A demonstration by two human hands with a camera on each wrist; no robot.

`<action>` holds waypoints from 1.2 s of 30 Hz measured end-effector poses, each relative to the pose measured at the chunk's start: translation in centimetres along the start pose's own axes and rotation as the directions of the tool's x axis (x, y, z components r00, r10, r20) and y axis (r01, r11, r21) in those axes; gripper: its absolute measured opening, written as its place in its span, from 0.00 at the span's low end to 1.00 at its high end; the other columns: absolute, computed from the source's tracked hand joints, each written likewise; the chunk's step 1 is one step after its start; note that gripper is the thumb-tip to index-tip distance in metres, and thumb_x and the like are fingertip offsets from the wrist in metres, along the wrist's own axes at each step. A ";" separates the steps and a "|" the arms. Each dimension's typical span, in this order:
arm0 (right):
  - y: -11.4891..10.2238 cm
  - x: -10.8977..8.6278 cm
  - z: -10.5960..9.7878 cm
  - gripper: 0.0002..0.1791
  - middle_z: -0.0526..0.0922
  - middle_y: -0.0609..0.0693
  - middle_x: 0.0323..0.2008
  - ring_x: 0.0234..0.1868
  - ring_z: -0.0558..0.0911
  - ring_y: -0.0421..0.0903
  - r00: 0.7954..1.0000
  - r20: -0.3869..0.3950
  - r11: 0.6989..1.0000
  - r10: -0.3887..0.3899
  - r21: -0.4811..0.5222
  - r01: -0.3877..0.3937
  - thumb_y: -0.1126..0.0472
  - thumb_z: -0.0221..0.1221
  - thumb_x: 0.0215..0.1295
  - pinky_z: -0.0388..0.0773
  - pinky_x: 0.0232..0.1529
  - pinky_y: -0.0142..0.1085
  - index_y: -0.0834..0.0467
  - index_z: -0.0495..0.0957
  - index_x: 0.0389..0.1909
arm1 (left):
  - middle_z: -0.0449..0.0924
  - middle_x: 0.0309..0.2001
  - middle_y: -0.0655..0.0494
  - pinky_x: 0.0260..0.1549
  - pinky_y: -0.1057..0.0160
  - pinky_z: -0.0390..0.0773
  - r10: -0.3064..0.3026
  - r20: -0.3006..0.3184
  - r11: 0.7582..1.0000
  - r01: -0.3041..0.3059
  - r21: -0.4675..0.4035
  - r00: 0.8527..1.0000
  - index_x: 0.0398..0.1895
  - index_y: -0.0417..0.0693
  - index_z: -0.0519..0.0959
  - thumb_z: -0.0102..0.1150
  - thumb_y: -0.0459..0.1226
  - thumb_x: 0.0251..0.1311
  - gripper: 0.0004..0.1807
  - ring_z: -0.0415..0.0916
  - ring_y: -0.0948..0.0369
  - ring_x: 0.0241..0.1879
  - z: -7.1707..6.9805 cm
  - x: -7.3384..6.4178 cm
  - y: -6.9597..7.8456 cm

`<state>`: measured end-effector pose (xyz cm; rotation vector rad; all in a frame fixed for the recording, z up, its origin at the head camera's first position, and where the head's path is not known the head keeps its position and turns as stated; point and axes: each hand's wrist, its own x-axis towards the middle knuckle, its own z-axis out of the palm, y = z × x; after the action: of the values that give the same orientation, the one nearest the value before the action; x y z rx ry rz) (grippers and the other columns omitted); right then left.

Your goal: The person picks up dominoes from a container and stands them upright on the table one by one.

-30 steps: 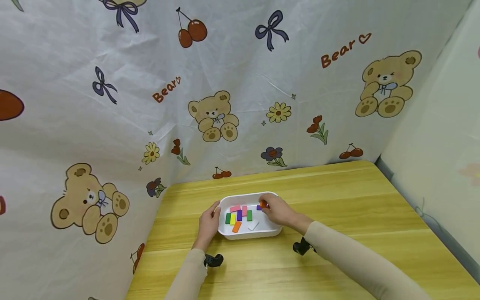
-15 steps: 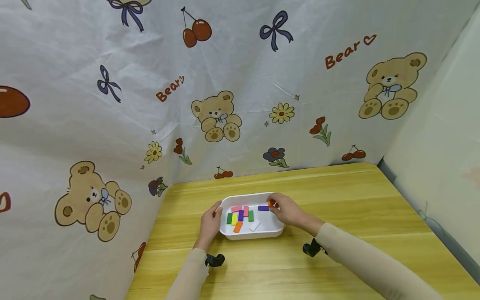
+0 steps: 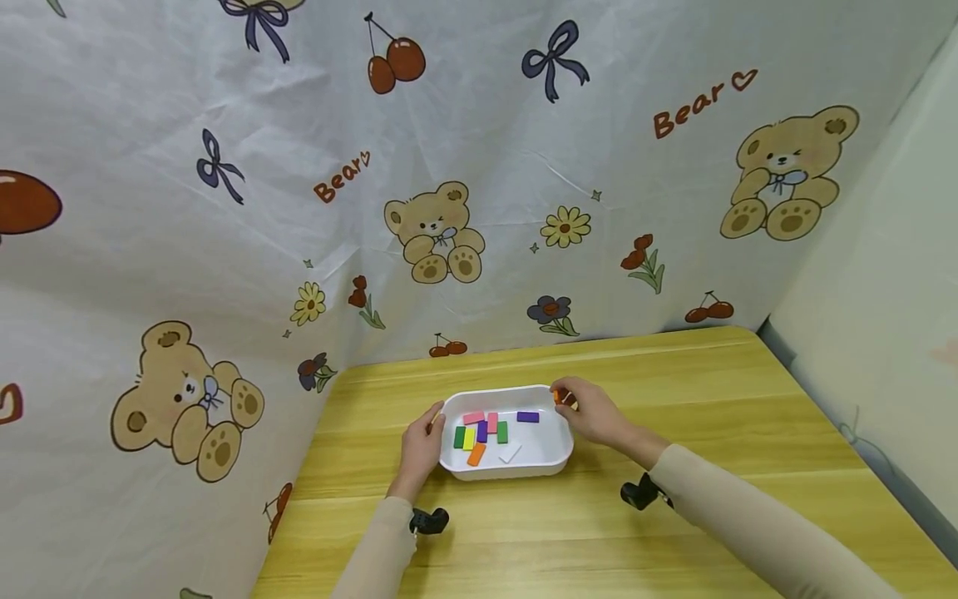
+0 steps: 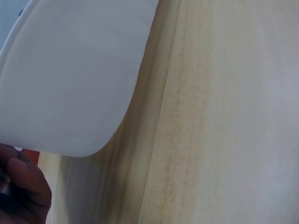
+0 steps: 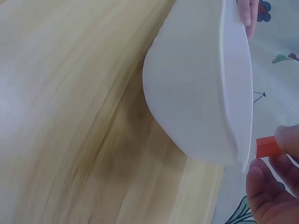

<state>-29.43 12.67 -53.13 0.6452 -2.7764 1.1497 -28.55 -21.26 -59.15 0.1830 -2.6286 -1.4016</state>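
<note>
Right-wrist view alone clearly exposes the flat-ended orange block [image 5: 267, 147]; right fingers [image 5: 259, 186] clamp it, left fingers [image 5: 244, 13] grip the tray [image 5: 187, 84].

The held block [image 5: 267, 147] is orange, the tray [image 3: 511, 472] white, the backdrop [image 3: 471, 125] bear-printed.

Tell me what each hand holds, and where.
Right hand: orange rectangular block, pinched near one end. Left hand: white rounded-rectangular tray, held at its left end.

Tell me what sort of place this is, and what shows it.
Probably an indoor corner screened off for recording tabletop work: a wood-grain table, a hanging bear-and-cherry print sheet behind it, and a black wrist camera on each arm.
</note>
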 end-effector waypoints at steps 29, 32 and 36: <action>4.4 0.3 -0.2 0.15 0.84 0.59 0.47 0.45 0.84 0.53 0.993 -0.012 0.993 0.114 0.003 -0.114 0.70 0.63 0.68 0.87 0.49 0.48 0.66 0.78 0.55 | 0.70 0.25 0.55 0.23 0.69 0.68 0.005 -0.002 1.000 -0.005 0.001 1.000 0.70 0.56 0.78 0.53 0.43 0.78 0.21 0.66 0.61 0.28 -0.1 -0.1 0.2; 4.7 0.2 0.0 0.16 0.84 0.59 0.46 0.45 0.84 0.53 0.991 0.000 0.991 0.132 0.003 -0.132 0.70 0.62 0.69 0.87 0.50 0.48 0.67 0.77 0.55 | 0.70 0.25 0.55 0.23 0.69 0.68 0.005 -0.002 1.000 -0.005 -0.005 1.000 0.70 0.56 0.78 0.53 0.43 0.78 0.21 0.66 0.61 0.28 0.0 0.0 0.1; 5.1 0.0 0.1 0.16 0.83 0.57 0.45 0.45 0.84 0.53 0.988 0.007 0.988 0.152 -0.002 -0.152 0.70 0.63 0.69 0.87 0.49 0.47 0.66 0.78 0.55 | 0.71 0.26 0.54 0.24 0.68 0.69 -0.010 0.000 1.000 0.010 -0.020 1.000 0.70 0.56 0.77 0.54 0.43 0.78 0.21 0.67 0.60 0.29 0.0 0.0 0.1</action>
<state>-31.45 15.84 -56.61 0.4440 -2.8755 1.1733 -28.57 -21.19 -59.09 0.1944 -2.6160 -1.4308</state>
